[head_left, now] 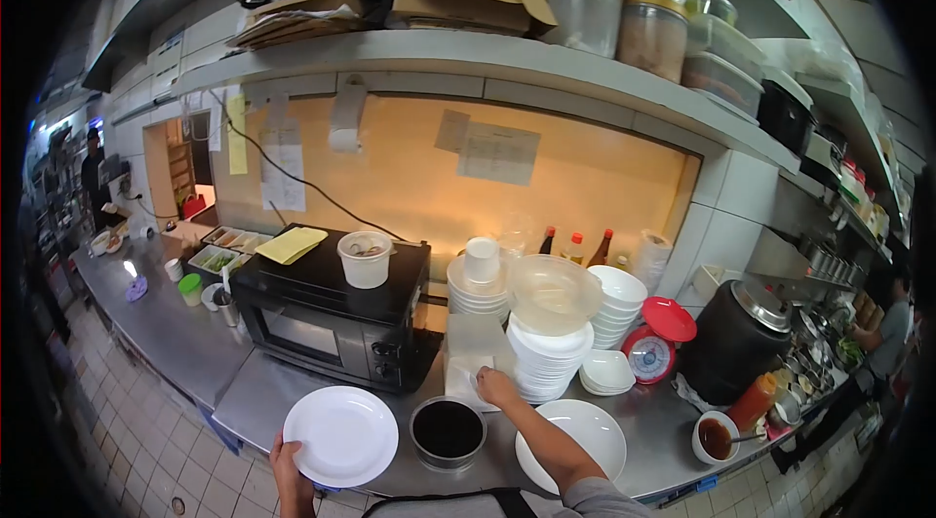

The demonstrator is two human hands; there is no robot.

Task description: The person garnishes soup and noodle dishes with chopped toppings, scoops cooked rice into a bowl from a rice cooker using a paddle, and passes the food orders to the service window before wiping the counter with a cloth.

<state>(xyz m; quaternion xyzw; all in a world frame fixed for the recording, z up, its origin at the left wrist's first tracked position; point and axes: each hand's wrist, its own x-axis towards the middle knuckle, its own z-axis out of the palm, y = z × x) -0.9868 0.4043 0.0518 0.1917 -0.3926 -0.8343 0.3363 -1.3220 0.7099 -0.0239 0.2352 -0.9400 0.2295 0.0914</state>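
Observation:
In the head view, my left hand (287, 464) grips the left rim of a round white plate (343, 435), thumb on top. The plate is bare and held at the counter's front edge. My right hand (495, 387) stretches forward, fingers closed on a white paper napkin (468, 383) at the front of a pale box-shaped napkin dispenser (471, 335). Between my arms stands a round metal container of dark liquid (448, 430). Under my right forearm lies a wide white bowl (597, 440), partly covered by the arm.
Behind are a black oven (322, 308), stacked white plates (549, 362), stacked bowls (614, 304) and a red scale (651, 352). To the right stand a black pot (733, 343), a sauce bowl (715, 438) and an orange bottle (752, 403). A shelf (439, 50) hangs overhead. Another person (889, 333) stands far right.

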